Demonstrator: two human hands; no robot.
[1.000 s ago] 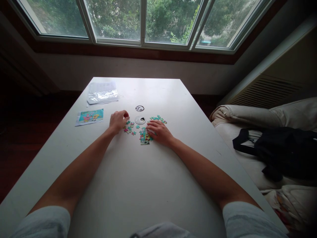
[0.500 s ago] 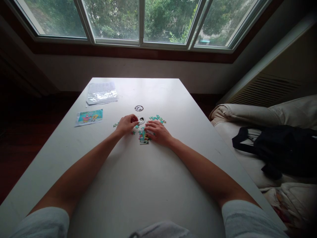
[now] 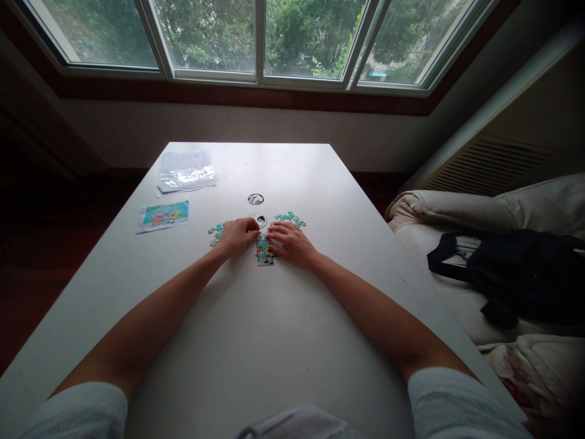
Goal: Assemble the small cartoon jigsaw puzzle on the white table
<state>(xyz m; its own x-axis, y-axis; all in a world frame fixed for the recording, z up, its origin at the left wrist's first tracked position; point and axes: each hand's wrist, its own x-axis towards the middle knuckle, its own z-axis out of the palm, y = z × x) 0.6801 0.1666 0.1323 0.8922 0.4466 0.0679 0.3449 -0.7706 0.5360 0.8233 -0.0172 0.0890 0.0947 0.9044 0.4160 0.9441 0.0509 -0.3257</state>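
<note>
A partly joined jigsaw puzzle [image 3: 265, 251] lies on the white table, a narrow colourful block. At its upper left edge my left hand [image 3: 237, 236] pinches thumb and fingers together on a small puzzle piece, mostly hidden by the fingertips. My right hand [image 3: 293, 244] lies open along the puzzle's right side, fingers spread and the fingertips touching its edge. Loose teal puzzle pieces [image 3: 290, 217] are scattered beyond my right hand, and more loose pieces [image 3: 216, 233] sit left of my left hand. Part of the joined block is hidden under my right fingers.
A picture card [image 3: 163, 215] with cartoon figures lies at the left. Behind it are papers in a clear plastic sleeve [image 3: 187, 172]. Two round inserts, the farther one [image 3: 256, 199] dark-rimmed, are set in the table [image 3: 292, 341]. A black bag [image 3: 525, 274] rests on a sofa at right.
My left hand has moved slightly right and nearer, from beside the round insert to the joined puzzle's upper edge. My right hand has stayed in place.
</note>
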